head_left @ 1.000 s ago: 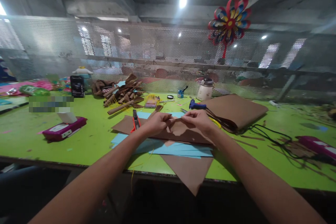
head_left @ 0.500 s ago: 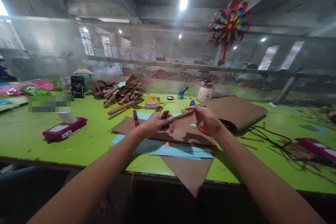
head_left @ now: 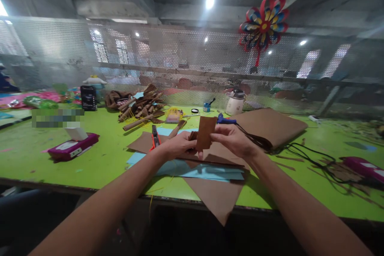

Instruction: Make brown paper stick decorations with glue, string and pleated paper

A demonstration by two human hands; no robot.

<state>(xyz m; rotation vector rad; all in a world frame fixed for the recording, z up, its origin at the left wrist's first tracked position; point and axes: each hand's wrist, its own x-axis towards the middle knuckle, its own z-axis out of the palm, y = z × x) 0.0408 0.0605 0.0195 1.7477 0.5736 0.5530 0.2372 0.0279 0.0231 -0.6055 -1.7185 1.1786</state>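
Note:
My left hand [head_left: 180, 144] is closed around a pleated bundle of brown paper [head_left: 193, 135]. My right hand [head_left: 234, 139] pinches the right edge of a brown paper strip [head_left: 207, 133], which stands upright between both hands and runs to the bundle. Below them lie brown paper sheets [head_left: 142, 144] and light blue paper sheets [head_left: 228, 174], stacked on the table. An orange and black tool [head_left: 155, 137] rests left of my left hand. A blue glue gun [head_left: 225, 120] lies just behind my right hand.
The green table [head_left: 111, 168] carries a heap of rolled brown paper [head_left: 144, 106] and a large folded brown sheet [head_left: 273, 128]. Black cables [head_left: 312, 158] run to a purple power strip [head_left: 364, 169]. At left are another purple strip [head_left: 73, 147] and a phone [head_left: 88, 98].
The brown strip was stretched low and slanting between my hands; now it stands upright and shorter. My right hand has lowered slightly, and the glue gun shows more.

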